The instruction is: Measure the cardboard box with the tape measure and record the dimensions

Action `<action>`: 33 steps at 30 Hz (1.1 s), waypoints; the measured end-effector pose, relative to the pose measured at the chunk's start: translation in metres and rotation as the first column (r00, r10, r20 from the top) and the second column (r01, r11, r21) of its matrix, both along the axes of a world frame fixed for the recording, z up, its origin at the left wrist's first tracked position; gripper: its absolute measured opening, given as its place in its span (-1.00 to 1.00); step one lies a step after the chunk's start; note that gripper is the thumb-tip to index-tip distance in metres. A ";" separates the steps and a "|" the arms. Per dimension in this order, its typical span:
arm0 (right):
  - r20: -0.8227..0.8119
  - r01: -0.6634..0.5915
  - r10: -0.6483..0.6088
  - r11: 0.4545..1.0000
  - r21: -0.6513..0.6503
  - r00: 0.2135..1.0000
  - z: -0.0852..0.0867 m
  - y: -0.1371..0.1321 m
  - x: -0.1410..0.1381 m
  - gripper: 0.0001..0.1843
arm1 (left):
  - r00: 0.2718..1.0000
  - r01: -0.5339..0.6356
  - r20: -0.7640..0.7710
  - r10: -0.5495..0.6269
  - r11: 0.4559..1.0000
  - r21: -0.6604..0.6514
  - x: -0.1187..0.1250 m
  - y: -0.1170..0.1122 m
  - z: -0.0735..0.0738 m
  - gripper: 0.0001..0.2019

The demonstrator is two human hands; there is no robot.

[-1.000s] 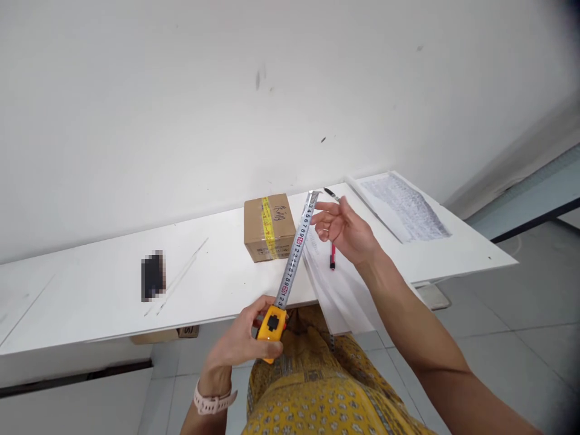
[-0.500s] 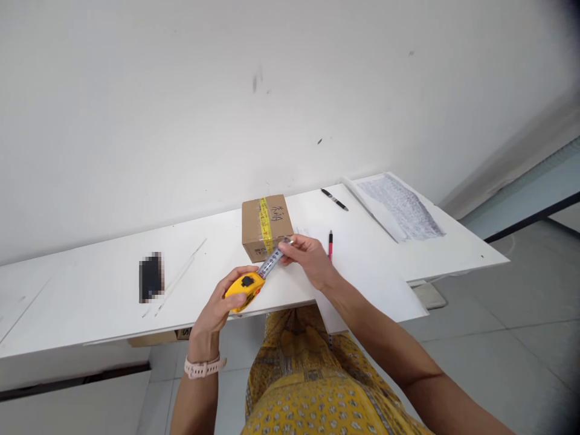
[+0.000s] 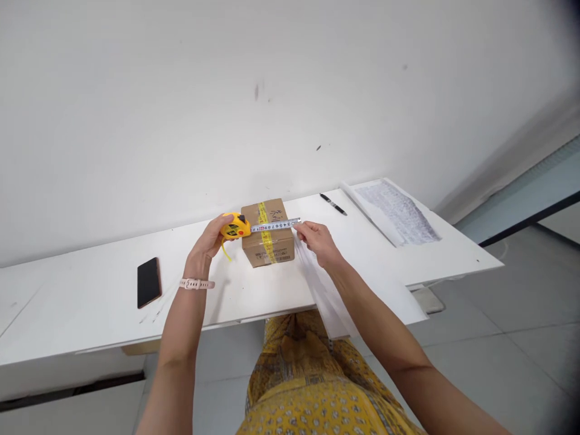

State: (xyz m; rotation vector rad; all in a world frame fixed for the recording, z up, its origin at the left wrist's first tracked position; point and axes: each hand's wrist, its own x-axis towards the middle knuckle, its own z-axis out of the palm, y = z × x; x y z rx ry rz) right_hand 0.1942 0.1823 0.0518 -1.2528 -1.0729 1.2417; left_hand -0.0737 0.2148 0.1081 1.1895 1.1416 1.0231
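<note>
A small brown cardboard box (image 3: 270, 249) with yellow printed tape over its top and front stands on the white table. My left hand (image 3: 211, 237) is closed around the yellow case of a tape measure (image 3: 235, 226), at the box's upper left. The silver blade stretches out to the right across the box top, its numbers showing. Past the box's right edge, my right hand (image 3: 317, 240) pinches the blade near its end. A yellow strap dangles from the case. Whether the blade touches the cardboard I cannot tell.
To the left lies a dark phone (image 3: 149, 283) on the table (image 3: 104, 290). A black pen (image 3: 333, 204) rests behind my right hand. White paper (image 3: 385, 296) hangs over the front edge, and a printed sheet (image 3: 399, 211) lies at the right. The wall rises directly behind.
Both hands have moved up and forward with the tape measure, from in front of the box to over its top. The blade has swung from slanted to nearly level across it.
</note>
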 end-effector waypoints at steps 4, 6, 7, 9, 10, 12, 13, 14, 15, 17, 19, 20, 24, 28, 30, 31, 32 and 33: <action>-0.009 -0.062 0.062 0.996 -0.059 0.998 -0.016 0.004 0.001 -0.57 | 1.000 -0.004 -0.015 0.004 1.000 -0.023 -0.008 -0.001 -0.003 -0.64; -0.016 -0.104 0.103 0.993 -0.056 0.995 -0.020 0.008 -0.003 -0.57 | 1.000 -0.011 -0.026 0.010 1.000 -0.021 -0.009 -0.007 -0.002 -0.63; -0.011 -0.112 0.111 0.993 -0.048 0.994 -0.021 0.010 -0.006 -0.58 | 0.999 -0.013 -0.032 0.013 1.000 -0.017 -0.010 -0.011 -0.001 -0.63; 0.013 -0.091 0.092 0.995 -0.033 0.996 -0.022 0.014 -0.010 -0.61 | 0.999 -0.016 -0.051 0.015 1.000 -0.006 -0.010 -0.015 -0.001 -0.61; 0.021 -0.067 0.067 0.998 -0.022 0.998 -0.022 0.016 -0.012 -0.65 | 0.998 -0.015 -0.061 0.015 1.000 -0.002 -0.009 -0.017 -0.002 -0.60; 0.032 -0.004 0.003 0.999 0.049 0.999 -0.020 0.017 -0.015 -0.71 | 0.997 -0.010 -0.078 0.010 1.000 0.000 -0.009 -0.018 -0.004 -0.59; 0.047 0.014 -0.020 0.993 0.121 0.999 -0.020 0.017 -0.016 -0.70 | 0.997 -0.008 -0.081 0.008 1.000 0.001 -0.009 -0.018 -0.005 -0.59; 0.075 0.013 -0.029 0.978 0.209 0.997 -0.020 0.016 -0.017 -0.70 | 0.997 -0.006 -0.081 0.007 1.000 0.005 -0.009 -0.017 -0.006 -0.59; 0.120 -0.005 -0.032 0.954 0.301 0.992 -0.020 0.015 -0.017 -0.73 | 0.997 -0.006 -0.081 0.007 1.000 0.009 -0.009 -0.017 -0.006 -0.59; 0.233 -0.059 -0.052 0.894 0.444 0.971 -0.022 0.013 -0.017 -0.82 | 0.996 -0.004 -0.091 0.006 1.000 0.019 -0.011 -0.016 -0.006 -0.60; 0.309 -0.083 -0.093 0.855 0.512 0.947 -0.028 0.010 -0.016 -0.79 | 0.994 0.007 -0.108 -0.004 1.000 0.025 -0.014 -0.017 -0.005 -0.60; 0.326 -0.076 -0.119 0.845 0.529 0.938 -0.031 0.008 -0.015 -0.76 | 0.993 0.011 -0.116 -0.008 1.000 0.026 -0.016 -0.017 -0.005 -0.60; 0.348 -0.060 -0.159 0.838 0.543 0.924 -0.041 0.005 -0.012 -0.71 | 0.995 0.021 -0.095 -0.022 1.000 -0.002 -0.028 -0.021 -0.006 -0.55; 0.360 -0.059 -0.182 0.823 0.565 0.915 -0.044 0.005 -0.013 -0.69 | 0.997 0.031 -0.075 -0.033 0.999 -0.029 -0.037 -0.021 -0.007 -0.50; 0.374 -0.062 -0.213 0.796 0.602 0.903 -0.044 0.004 -0.014 -0.69 | 0.995 0.042 -0.090 -0.045 0.999 -0.027 -0.039 -0.018 -0.006 -0.49; 0.388 -0.069 -0.232 0.779 0.623 0.892 -0.044 0.004 -0.014 -0.68 | 0.994 0.050 -0.099 -0.052 0.998 -0.025 -0.040 -0.015 -0.005 -0.49; 0.409 -0.079 -0.252 0.764 0.640 0.877 -0.044 0.004 -0.014 -0.68 | 0.992 0.057 -0.109 -0.059 0.998 -0.023 -0.040 -0.013 -0.004 -0.49; 0.435 -0.093 -0.272 0.752 0.653 0.859 -0.044 0.004 -0.013 -0.67 | 0.991 0.063 -0.117 -0.065 0.998 -0.022 -0.040 -0.010 -0.003 -0.49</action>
